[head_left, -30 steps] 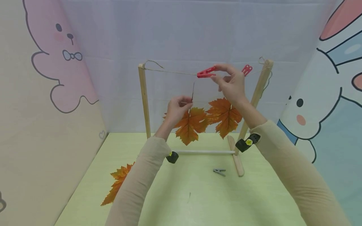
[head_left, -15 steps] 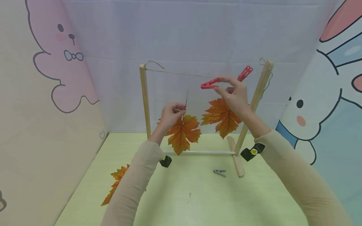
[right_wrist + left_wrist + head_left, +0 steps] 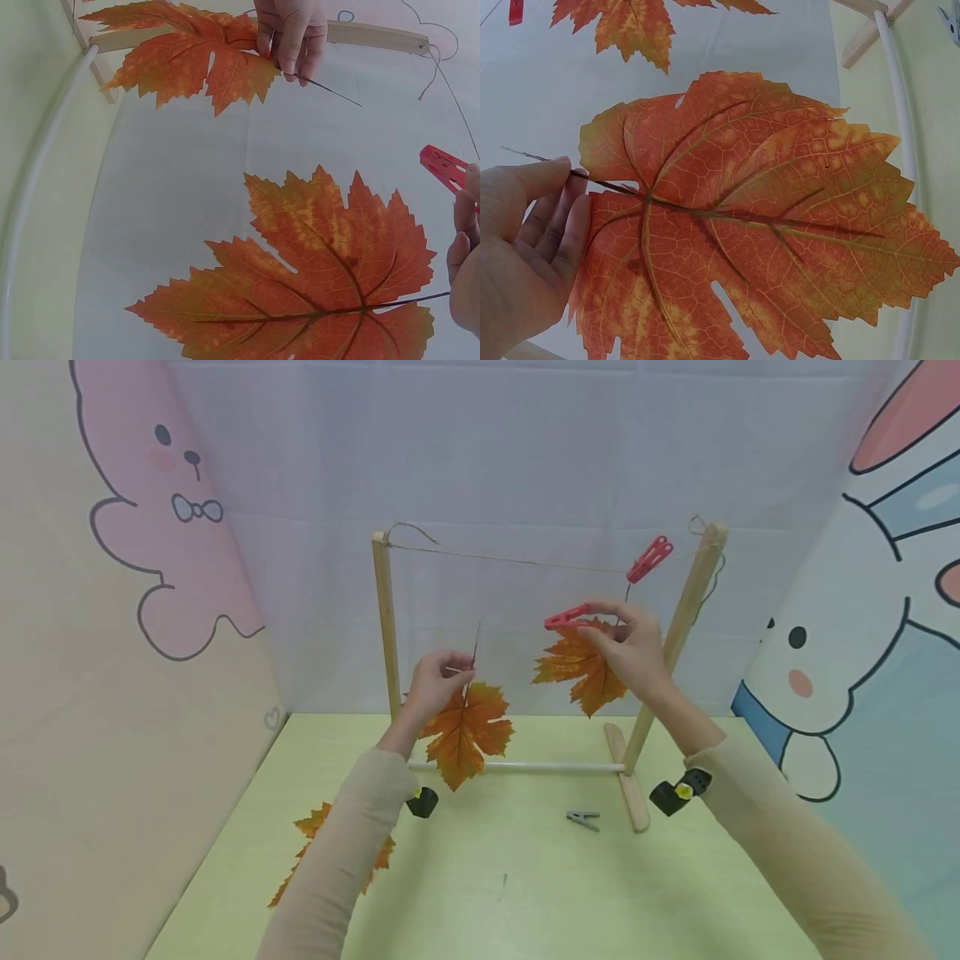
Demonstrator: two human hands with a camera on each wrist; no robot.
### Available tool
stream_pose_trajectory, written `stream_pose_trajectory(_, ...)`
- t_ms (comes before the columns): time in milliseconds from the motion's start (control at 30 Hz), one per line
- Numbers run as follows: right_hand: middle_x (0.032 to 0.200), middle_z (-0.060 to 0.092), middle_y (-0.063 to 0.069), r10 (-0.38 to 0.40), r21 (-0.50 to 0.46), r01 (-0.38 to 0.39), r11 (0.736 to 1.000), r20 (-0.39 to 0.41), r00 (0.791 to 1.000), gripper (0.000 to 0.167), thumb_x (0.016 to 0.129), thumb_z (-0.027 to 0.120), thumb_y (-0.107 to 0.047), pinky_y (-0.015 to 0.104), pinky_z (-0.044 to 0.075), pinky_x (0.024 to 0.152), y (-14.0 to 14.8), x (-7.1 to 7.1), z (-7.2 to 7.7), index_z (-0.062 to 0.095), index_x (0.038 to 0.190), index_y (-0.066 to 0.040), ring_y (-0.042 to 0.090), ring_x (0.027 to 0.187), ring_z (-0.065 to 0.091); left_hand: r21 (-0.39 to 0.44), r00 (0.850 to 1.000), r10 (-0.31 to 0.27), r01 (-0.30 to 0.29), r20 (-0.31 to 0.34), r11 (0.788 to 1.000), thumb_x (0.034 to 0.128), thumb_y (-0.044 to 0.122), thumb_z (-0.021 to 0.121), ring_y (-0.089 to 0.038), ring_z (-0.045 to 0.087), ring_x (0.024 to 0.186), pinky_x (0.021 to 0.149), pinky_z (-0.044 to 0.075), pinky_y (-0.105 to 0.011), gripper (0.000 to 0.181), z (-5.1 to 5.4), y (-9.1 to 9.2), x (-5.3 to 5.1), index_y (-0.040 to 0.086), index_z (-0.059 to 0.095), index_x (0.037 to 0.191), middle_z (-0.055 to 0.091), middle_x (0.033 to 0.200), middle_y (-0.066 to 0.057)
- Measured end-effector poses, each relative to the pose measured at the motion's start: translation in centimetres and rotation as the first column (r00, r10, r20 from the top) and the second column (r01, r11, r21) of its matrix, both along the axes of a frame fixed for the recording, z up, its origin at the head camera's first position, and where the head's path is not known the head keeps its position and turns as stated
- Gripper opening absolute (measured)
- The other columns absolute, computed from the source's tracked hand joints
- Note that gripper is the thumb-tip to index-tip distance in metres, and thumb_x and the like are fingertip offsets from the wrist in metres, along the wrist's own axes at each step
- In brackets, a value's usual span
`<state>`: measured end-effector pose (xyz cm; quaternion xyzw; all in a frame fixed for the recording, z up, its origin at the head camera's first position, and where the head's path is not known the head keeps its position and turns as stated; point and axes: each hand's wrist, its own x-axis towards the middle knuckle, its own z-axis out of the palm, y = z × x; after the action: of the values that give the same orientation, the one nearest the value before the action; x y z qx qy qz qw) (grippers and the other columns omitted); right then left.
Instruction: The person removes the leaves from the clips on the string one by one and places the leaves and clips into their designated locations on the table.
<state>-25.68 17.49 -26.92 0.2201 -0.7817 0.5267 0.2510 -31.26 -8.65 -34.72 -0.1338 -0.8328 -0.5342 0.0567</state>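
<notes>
My left hand (image 3: pixel 438 681) pinches the thin dark stem of an orange maple leaf (image 3: pixel 468 731), which hangs below the fingers; the left wrist view shows its veined face (image 3: pixel 765 202) up close. Between thumb and fingers of my right hand (image 3: pixel 633 647) is a red clothespin (image 3: pixel 566 617), below the string (image 3: pixel 502 558) and apart from it. Another red clothespin (image 3: pixel 649 560) is clipped to the string at the right, with a second maple leaf (image 3: pixel 581 672) hanging under it by its stem. My right hand is in front of part of that leaf.
The string runs between two wooden posts (image 3: pixel 386 627), joined low down by a white rod (image 3: pixel 555 767). A grey clothespin (image 3: pixel 582 820) lies on the table (image 3: pixel 570 893) near the right foot (image 3: pixel 636 797). Another maple leaf (image 3: pixel 381 860) lies at the left, partly behind my left sleeve.
Both hands have come down from the string and moved apart, the left with its leaf to the lower left, the right with its red clothespin downward and slightly right.
</notes>
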Motion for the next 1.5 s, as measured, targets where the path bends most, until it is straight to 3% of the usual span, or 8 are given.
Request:
stream_pose_trajectory(167,0.050,0.037,-0.001,-0.039,0.036,0.038,0.999,0.033,0.999,0.032,0.081,0.066,-0.006,0.022,0.025,0.036,0.9,-0.9,-2.3,0.061,0.112,0.001,0.007,0.040,0.029,-0.016,1.000,0.000,0.000,-0.008,1.000,0.0848,0.008,0.063,-0.024,0.061,0.085,0.065,0.048,-0.025,0.019,-0.6,-0.8,0.3,0.002,0.065,0.102,0.063,0.097,-0.012)
stream_pose_trajectory(500,0.063,0.049,0.007,-0.050,0.063,0.047,0.997,0.055,0.997,0.032,0.081,0.067,-0.012,0.022,0.030,0.037,1.5,-1.0,-5.5,0.062,0.111,-0.003,0.009,0.044,0.036,-0.054,0.995,-0.077,0.081,0.070,0.995,0.0846,0.002,0.061,-0.026,0.061,0.086,0.074,0.051,-0.034,0.020,-1.6,-2.2,0.7,-0.003,0.062,0.104,0.063,0.097,-0.016)
stream_pose_trajectory(567,0.069,0.052,0.006,-0.045,0.064,0.041,0.997,0.060,0.997,0.032,0.081,0.066,-0.010,0.022,0.030,0.038,1.4,-0.9,-5.8,0.061,0.111,-0.001,0.007,0.044,0.036,-0.061,0.991,-0.095,0.101,0.090,0.993,0.0851,0.002,0.060,-0.027,0.061,0.086,0.075,0.052,-0.035,0.020,-2.0,-2.5,0.8,-0.003,0.062,0.104,0.063,0.097,-0.016)
stream_pose_trajectory(967,0.048,0.041,0.000,-0.007,0.051,0.001,0.999,0.117,0.993,0.029,0.081,0.063,0.004,0.020,0.028,0.036,0.9,1.9,-5.9,0.058,0.109,0.011,0.005,0.039,0.033,-0.090,0.976,-0.156,0.171,0.152,0.981,0.0850,0.000,0.059,-0.026,0.062,0.083,0.072,0.052,-0.037,0.024,-4.0,-4.8,1.3,-0.007,0.060,0.107,0.062,0.095,-0.019)
stream_pose_trajectory(1100,0.047,0.043,0.009,0.003,0.045,-0.010,0.999,0.155,0.988,0.029,0.082,0.062,0.003,0.021,0.030,0.036,1.2,2.1,-6.7,0.057,0.110,0.011,0.005,0.039,0.035,-0.088,0.971,-0.162,0.179,0.177,0.980,0.0854,0.001,0.059,-0.028,0.062,0.085,0.073,0.052,-0.038,0.027,-4.5,-5.5,1.4,-0.008,0.058,0.111,0.061,0.098,-0.021)
stream_pose_trajectory(1333,0.052,0.049,0.019,0.003,0.045,-0.013,0.999,0.214,0.977,0.031,0.082,0.062,0.003,0.020,0.033,0.038,1.7,2.5,-8.5,0.057,0.111,0.010,0.005,0.040,0.040,-0.072,0.967,-0.193,0.207,0.164,0.976,0.0851,0.000,0.058,-0.034,0.062,0.087,0.070,0.052,-0.034,0.027,-5.9,-6.5,1.4,-0.006,0.059,0.112,0.062,0.097,-0.021)
stream_pose_trajectory(1367,0.056,0.051,0.019,0.007,0.042,-0.017,0.999,0.222,0.975,0.031,0.082,0.062,0.002,0.020,0.033,0.038,1.8,2.5,-8.8,0.057,0.111,0.010,0.005,0.040,0.041,-0.043,0.965,-0.223,0.230,0.137,0.972,0.0848,0.003,0.060,-0.030,0.063,0.083,0.067,0.052,-0.031,0.027,-6.8,-6.9,0.9,-0.002,0.060,0.111,0.063,0.095,-0.017)
stream_pose_trajectory(1500,0.082,0.059,0.024,0.028,0.022,-0.034,0.999,0.232,0.972,0.031,0.082,0.062,0.003,0.020,0.033,0.037,2.1,2.6,-9.8,0.056,0.111,0.011,0.004,0.039,0.042,-0.021,0.969,-0.212,0.216,0.127,0.976,0.0840,0.004,0.061,-0.026,0.063,0.079,0.065,0.051,-0.029,0.025,-7.3,-7.2,1.2,-0.001,0.062,0.109,0.063,0.092,-0.016)
